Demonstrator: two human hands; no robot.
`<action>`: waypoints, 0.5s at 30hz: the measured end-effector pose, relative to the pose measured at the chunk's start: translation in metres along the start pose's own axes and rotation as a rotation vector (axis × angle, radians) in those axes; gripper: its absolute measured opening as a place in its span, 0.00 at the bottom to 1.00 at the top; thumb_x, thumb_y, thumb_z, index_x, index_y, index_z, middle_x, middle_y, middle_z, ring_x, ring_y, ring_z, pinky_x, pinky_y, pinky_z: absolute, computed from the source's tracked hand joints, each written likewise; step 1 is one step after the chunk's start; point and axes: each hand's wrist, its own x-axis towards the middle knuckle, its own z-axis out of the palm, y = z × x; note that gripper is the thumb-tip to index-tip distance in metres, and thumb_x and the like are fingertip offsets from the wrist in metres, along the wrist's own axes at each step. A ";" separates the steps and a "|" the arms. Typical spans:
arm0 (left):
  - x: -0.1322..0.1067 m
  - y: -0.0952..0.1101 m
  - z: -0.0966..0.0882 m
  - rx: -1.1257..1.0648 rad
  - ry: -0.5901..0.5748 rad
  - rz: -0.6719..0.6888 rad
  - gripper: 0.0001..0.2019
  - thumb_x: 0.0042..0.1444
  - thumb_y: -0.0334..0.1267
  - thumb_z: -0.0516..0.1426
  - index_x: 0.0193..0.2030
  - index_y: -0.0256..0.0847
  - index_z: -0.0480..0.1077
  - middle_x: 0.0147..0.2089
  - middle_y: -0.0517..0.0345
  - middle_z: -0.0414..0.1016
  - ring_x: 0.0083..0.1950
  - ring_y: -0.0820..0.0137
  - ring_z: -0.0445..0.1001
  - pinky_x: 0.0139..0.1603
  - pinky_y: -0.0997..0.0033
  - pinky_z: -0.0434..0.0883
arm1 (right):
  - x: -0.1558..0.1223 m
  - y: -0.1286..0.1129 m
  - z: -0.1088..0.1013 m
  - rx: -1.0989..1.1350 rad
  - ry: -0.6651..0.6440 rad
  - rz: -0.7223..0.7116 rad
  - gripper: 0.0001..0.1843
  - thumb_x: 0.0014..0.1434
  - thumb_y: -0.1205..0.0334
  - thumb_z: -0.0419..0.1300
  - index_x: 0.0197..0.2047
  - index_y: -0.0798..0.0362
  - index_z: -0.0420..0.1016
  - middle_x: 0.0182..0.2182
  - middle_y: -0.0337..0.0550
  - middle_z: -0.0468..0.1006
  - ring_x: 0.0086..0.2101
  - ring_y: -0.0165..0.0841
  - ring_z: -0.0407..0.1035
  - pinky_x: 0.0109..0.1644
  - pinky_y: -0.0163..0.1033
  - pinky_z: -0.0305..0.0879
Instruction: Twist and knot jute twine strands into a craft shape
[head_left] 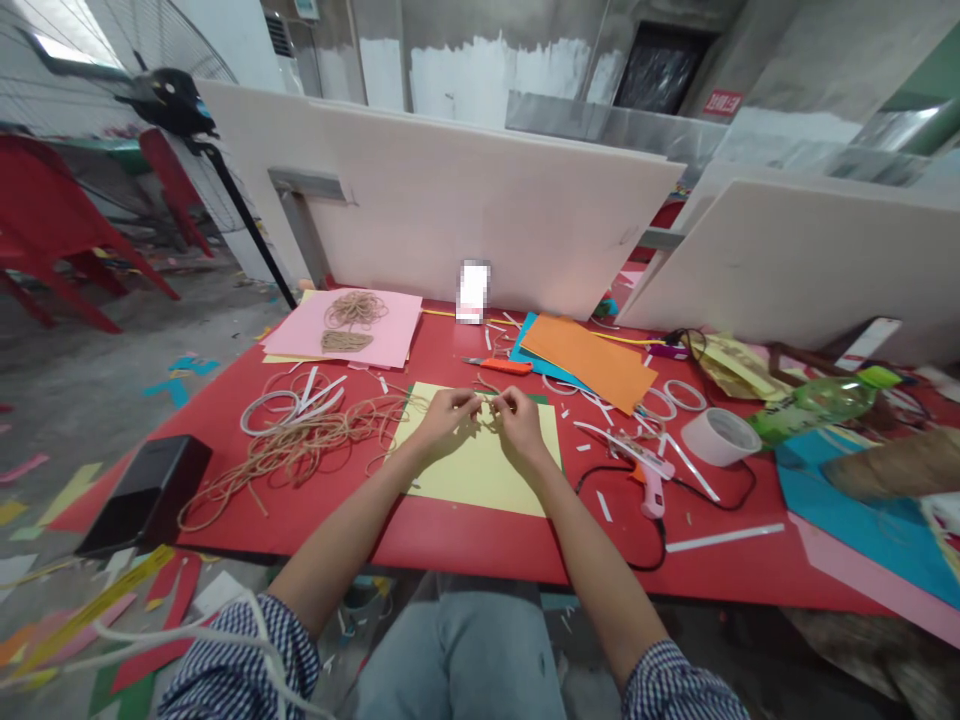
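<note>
My left hand (448,412) and my right hand (517,418) meet over a yellow sheet of paper (480,468) on the red table (450,545). Both hands are closed in a pinch on a thin strand of tan twine (486,400) stretched between them. A loose tangle of the same twine (300,450) spreads to the left of my left hand. White paper strips and loops (289,402) lie beside that tangle.
A pink sheet (390,335) with coiled twine lies at the back left. An orange cutter (499,365), orange paper (589,360), a glue gun (651,485), a tape roll (720,436), a green bottle (814,402) and a black box (146,492) surround me. White partition boards (465,200) stand behind.
</note>
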 end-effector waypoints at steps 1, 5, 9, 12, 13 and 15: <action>0.000 -0.001 0.000 -0.027 0.000 -0.007 0.22 0.56 0.56 0.57 0.23 0.38 0.68 0.22 0.59 0.68 0.25 0.73 0.66 0.27 0.75 0.64 | -0.001 -0.001 0.000 0.042 -0.036 0.019 0.14 0.58 0.49 0.55 0.27 0.49 0.63 0.23 0.36 0.70 0.25 0.32 0.66 0.29 0.36 0.61; -0.002 -0.001 0.000 -0.116 0.023 -0.039 0.26 0.57 0.61 0.54 0.26 0.37 0.70 0.22 0.60 0.66 0.24 0.75 0.63 0.25 0.76 0.62 | -0.004 -0.008 0.001 0.101 -0.152 0.021 0.15 0.59 0.46 0.56 0.31 0.49 0.66 0.25 0.36 0.72 0.21 0.29 0.65 0.25 0.34 0.61; -0.004 0.005 -0.004 -0.055 -0.079 -0.098 0.26 0.52 0.61 0.60 0.25 0.34 0.72 0.21 0.59 0.67 0.23 0.76 0.61 0.24 0.76 0.59 | -0.004 -0.010 0.001 0.032 -0.152 -0.053 0.13 0.58 0.49 0.58 0.33 0.50 0.71 0.29 0.38 0.74 0.21 0.27 0.62 0.24 0.33 0.58; -0.002 0.005 -0.006 -0.138 -0.134 -0.128 0.24 0.50 0.59 0.62 0.27 0.34 0.75 0.21 0.58 0.68 0.22 0.76 0.61 0.24 0.75 0.59 | -0.003 -0.005 0.003 0.032 -0.114 -0.018 0.14 0.57 0.51 0.59 0.41 0.50 0.71 0.33 0.38 0.75 0.20 0.26 0.61 0.24 0.33 0.58; 0.000 0.004 -0.006 -0.170 -0.133 -0.130 0.23 0.50 0.58 0.63 0.29 0.34 0.76 0.22 0.58 0.70 0.22 0.76 0.62 0.24 0.74 0.59 | -0.002 -0.003 0.003 0.045 -0.101 -0.001 0.15 0.57 0.51 0.58 0.44 0.49 0.70 0.34 0.38 0.75 0.20 0.26 0.61 0.24 0.33 0.58; 0.005 0.000 -0.008 -0.184 -0.113 -0.138 0.22 0.47 0.56 0.65 0.29 0.34 0.76 0.23 0.56 0.72 0.21 0.77 0.62 0.23 0.74 0.58 | -0.001 -0.001 0.003 0.043 -0.069 0.006 0.16 0.59 0.49 0.55 0.46 0.49 0.69 0.34 0.39 0.76 0.22 0.28 0.64 0.25 0.34 0.59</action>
